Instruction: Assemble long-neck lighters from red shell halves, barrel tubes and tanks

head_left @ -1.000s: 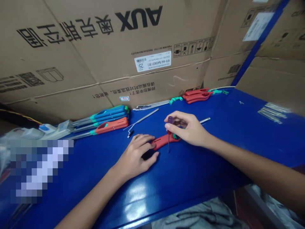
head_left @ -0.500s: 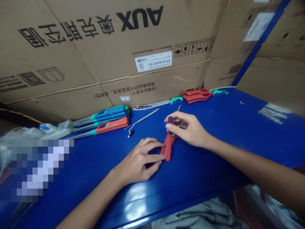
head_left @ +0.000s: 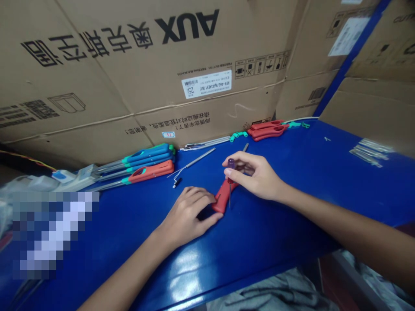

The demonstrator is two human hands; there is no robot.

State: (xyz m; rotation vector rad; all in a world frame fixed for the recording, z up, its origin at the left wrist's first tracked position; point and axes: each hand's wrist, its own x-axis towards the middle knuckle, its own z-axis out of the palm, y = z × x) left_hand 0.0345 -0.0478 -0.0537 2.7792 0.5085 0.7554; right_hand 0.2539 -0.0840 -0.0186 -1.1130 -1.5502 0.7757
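A red long-necked lighter [head_left: 221, 199] is on the blue table. My left hand [head_left: 191, 216] grips its butt end, with the thumb at the near edge and the fingers on the far side. In my right hand [head_left: 256, 176] is a screwdriver [head_left: 230, 172] with a transparent purple-red handle, held upright with its thin shaft pointing down. The shaft's tip appears just right of the lighter's red body; whether it touches anything, I cannot tell. My right hand hides the lighter's middle, and its metal tube shows beyond the fingers.
Blue lighters [head_left: 151, 156] and one red lighter [head_left: 151, 171] lie at the left. More red lighter bodies [head_left: 267, 130], green parts [head_left: 239, 136] and metal tubes [head_left: 209, 141] line the back cardboard [head_left: 129, 73]. A tube with wires [head_left: 201, 157] lies nearer. Small clear parts [head_left: 371, 151] lie right.
The lighter's butt end has swung slightly left and turned. My left fingers have gone from pressing on top to pinching its end. The screwdriver's tip has come off the red body to its right side.
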